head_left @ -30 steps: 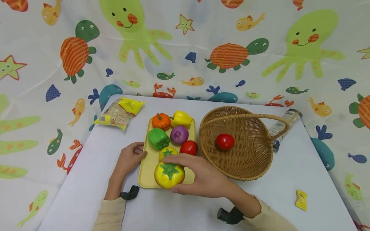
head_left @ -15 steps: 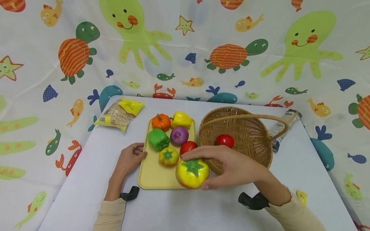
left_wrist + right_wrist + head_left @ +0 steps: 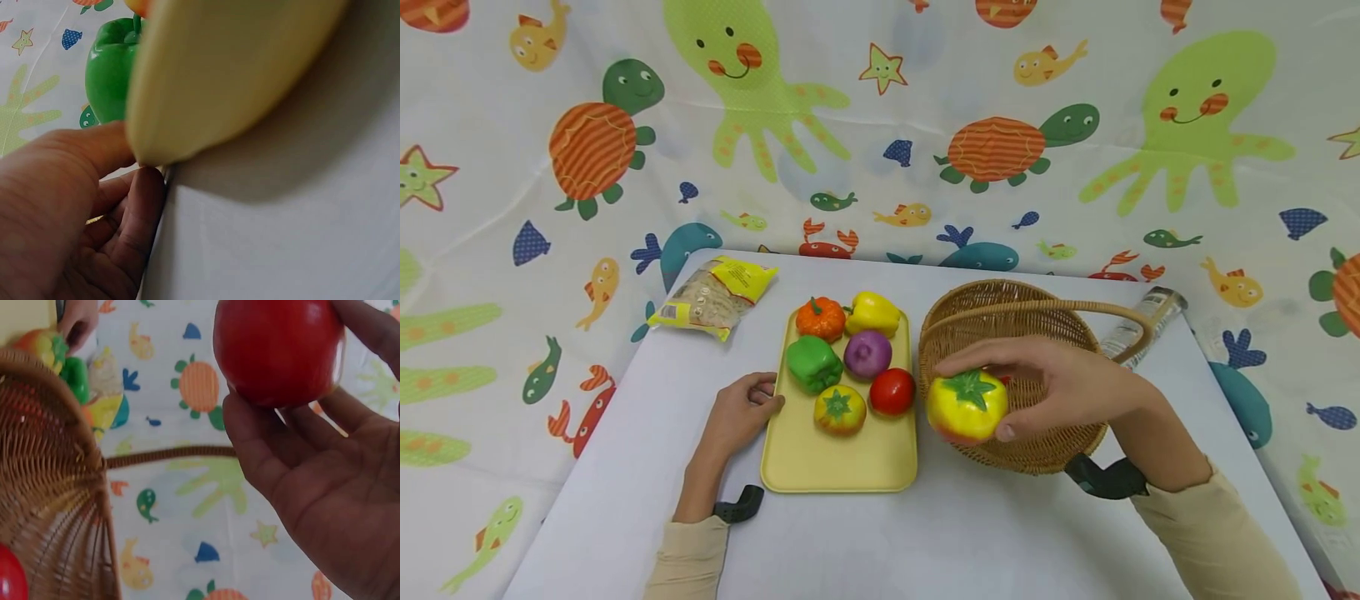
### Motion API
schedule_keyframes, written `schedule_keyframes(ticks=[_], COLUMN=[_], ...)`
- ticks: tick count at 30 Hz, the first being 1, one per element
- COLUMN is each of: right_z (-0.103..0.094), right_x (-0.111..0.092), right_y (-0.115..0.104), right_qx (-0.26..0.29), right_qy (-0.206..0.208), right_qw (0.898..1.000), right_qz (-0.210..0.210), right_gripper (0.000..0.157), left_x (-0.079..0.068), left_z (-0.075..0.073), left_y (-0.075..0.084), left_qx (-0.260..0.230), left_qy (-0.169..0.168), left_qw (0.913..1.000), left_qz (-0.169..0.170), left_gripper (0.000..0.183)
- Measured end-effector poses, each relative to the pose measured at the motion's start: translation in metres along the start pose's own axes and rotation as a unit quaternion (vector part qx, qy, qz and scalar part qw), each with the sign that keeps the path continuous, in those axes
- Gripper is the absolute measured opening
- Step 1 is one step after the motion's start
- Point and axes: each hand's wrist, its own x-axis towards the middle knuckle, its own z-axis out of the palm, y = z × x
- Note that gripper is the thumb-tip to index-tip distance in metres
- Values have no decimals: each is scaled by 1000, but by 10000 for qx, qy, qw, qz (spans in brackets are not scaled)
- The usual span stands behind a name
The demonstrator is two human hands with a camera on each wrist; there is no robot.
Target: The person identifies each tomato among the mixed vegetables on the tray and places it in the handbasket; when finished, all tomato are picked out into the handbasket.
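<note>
My right hand [image 3: 1060, 385] grips a toy tomato [image 3: 964, 408], yellow on top with a green leafy crown; its underside shows red in the right wrist view. Hand and tomato are over the left part of a wicker basket [image 3: 973, 296]. Inside the basket is a glossy red toy [image 3: 9, 578], mostly hidden by the hand in the head view. My left hand [image 3: 737, 417] pinches the left edge of a yellow tray [image 3: 842, 467]. The tray carries a smaller yellow tomato [image 3: 839, 411], a red tomato [image 3: 892, 392], a green pepper [image 3: 814, 365] and a purple onion [image 3: 868, 355].
A small orange pumpkin [image 3: 821, 319] and a yellow pepper [image 3: 873, 314] lie at the tray's far end. A plastic food bag [image 3: 713, 296] is at the back left. Behind the basket's arched handle [image 3: 1045, 306] lies a silvery package [image 3: 1157, 308] on the right.
My right hand has carried the tomato rightward from above the tray to the basket. The left hand has stayed at the tray's edge.
</note>
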Motion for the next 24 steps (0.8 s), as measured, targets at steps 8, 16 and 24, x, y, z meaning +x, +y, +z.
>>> schedule_keyframes(ticks=[8,16,24], right_z=[-27,-41,-48], right_x=[-6,-7,-3], right_y=[22,48,67], right_qx=[195,455,411], right_qy=[-507,-749,-908], right_qw=[9981,9961,9946], right_qz=[-292,53,292], right_gripper=[65,63,59], left_x=[-1,-1,0], left_z=[0,0,0], left_y=[0,1,1], left_qx=[21,41,80], left_qy=[24,9,24], left_qw=[10000,10000,10000], left_qz=[16,-34,-17], left_gripper=[43,43,44])
